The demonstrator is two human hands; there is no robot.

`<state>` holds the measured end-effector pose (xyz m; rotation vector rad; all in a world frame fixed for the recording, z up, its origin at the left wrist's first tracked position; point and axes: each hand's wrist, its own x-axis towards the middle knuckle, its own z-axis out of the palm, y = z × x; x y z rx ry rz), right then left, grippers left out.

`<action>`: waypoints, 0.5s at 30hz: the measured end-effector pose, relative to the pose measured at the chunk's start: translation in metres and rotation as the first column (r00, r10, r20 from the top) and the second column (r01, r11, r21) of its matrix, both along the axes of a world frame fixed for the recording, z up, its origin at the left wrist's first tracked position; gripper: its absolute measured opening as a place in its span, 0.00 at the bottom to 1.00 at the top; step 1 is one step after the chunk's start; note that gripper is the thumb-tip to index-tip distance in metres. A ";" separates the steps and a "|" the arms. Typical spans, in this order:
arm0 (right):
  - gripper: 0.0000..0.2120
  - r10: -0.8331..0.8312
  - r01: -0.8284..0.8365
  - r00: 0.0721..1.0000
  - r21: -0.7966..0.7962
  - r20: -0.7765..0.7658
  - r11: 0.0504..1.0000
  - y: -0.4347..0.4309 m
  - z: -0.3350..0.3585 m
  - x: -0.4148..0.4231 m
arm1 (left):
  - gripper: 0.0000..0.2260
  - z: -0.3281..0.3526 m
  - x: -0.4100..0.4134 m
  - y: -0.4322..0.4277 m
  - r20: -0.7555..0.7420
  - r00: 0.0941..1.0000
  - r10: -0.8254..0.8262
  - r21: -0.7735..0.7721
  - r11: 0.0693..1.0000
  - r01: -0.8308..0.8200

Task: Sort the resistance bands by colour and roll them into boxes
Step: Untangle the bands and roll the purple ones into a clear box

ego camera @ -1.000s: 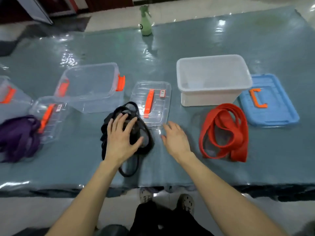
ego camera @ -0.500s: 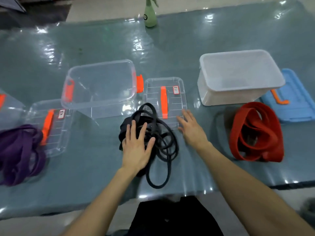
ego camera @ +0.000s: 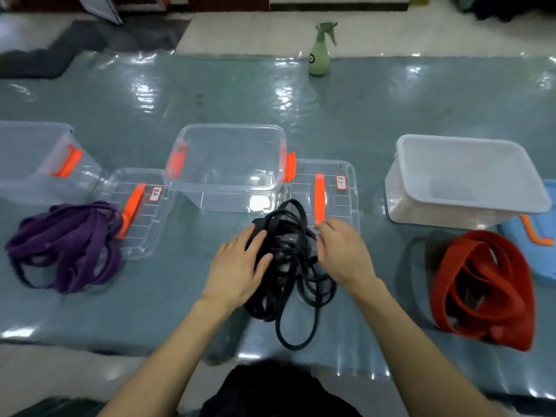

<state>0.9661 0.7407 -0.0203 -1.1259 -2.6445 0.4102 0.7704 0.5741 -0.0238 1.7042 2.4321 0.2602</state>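
Black bands under flat L hand, R hand moved off lid onto them, fingers loose

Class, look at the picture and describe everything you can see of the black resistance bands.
The black resistance bands are several thin, matte, rubbery-looking loops tangled in one loose, unrolled pile on the table, in front of the middle clear box. Their far loop overlaps the clear lid; one long loop trails toward the near edge. The left hand rests flat on the pile's left side; the right hand touches its right side, grip unclear.
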 end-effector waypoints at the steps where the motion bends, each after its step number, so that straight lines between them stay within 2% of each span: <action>1: 0.08 0.049 -0.048 0.999 0.023 -0.012 0.999 -0.008 0.008 -0.016 | 0.24 0.004 -0.012 -0.006 -0.046 0.999 0.005 0.019 1.000 -0.004; 3: 0.08 0.182 -0.181 0.983 0.063 -0.015 0.981 -0.029 0.019 -0.053 | 0.19 0.010 -0.040 -0.025 -0.114 0.993 0.036 0.039 0.999 -0.032; 7: 0.09 0.395 -0.401 0.915 0.082 0.083 0.912 -0.078 0.022 -0.128 | 0.13 0.018 -0.103 -0.078 -0.195 0.974 0.114 0.004 0.993 -0.115; 12: 0.10 0.483 -0.490 0.867 0.030 0.127 0.871 -0.134 0.013 -0.226 | 0.14 0.019 -0.205 -0.159 -0.256 0.936 0.242 -0.015 0.967 -0.254; 15: 0.09 0.466 -0.466 0.880 -0.032 0.091 0.884 -0.170 0.005 -0.294 | 0.15 0.010 -0.279 -0.213 -0.243 0.914 0.324 0.034 0.945 -0.326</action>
